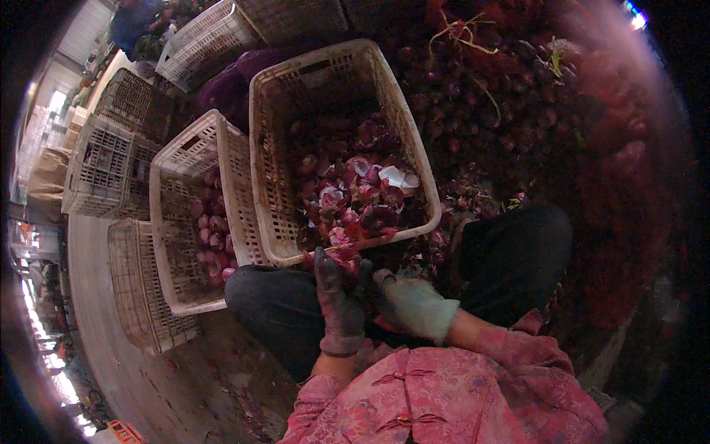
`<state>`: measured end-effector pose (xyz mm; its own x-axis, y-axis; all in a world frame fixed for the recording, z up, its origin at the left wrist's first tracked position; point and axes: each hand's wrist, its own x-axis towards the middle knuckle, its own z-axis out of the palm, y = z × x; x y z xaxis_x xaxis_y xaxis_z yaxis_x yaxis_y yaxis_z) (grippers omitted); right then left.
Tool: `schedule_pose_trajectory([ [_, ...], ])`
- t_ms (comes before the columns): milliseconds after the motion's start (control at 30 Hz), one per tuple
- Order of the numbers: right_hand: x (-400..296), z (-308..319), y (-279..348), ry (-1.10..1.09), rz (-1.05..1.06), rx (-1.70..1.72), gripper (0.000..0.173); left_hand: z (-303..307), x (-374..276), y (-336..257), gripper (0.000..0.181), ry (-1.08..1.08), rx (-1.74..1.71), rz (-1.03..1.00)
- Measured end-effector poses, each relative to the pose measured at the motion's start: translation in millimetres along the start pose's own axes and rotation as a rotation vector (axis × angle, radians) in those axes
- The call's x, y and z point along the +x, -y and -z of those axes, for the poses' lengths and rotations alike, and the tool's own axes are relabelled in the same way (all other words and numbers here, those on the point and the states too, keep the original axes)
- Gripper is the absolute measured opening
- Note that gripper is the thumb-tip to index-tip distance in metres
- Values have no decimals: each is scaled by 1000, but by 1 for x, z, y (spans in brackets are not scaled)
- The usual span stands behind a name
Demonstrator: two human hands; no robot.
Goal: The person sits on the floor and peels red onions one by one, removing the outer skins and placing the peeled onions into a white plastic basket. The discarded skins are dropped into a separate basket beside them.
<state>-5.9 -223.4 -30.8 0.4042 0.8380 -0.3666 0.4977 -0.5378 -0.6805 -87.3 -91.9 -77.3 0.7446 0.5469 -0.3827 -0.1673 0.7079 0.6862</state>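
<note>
My left hand (339, 305), in a dark, soiled glove, is at the near rim of a plastic crate (430, 213) filled partly with red onion skins (360, 194). My right hand (407, 302), in a pale green glove with darkened fingers, is just to its right. Dark red onion skin or an onion (346, 260) shows at the fingertips of my left hand; what lies between the palms is hidden. Left of the crate, a second plastic crate (158, 177) holds peeled-looking red onions (213, 233).
A large heap of red onions (471, 116) lies beyond and right of the crate. More crates (102, 166) stand at the left, one (133, 277) on the floor beside the second crate. A person (130, 28) is at the upper left. My knees flank the hands.
</note>
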Motion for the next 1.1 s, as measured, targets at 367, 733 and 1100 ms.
schedule_pose_trajectory([
  [367,9,-3,-4,10,-66,-43,50,2,4,5,61,34,57,3],
  [733,21,-10,-28,14,-135,104,36,-9,4,-7,42,-7,-244,59],
  [1100,28,5,-27,76,-169,129,41,-16,-22,-40,50,79,-432,166],
])
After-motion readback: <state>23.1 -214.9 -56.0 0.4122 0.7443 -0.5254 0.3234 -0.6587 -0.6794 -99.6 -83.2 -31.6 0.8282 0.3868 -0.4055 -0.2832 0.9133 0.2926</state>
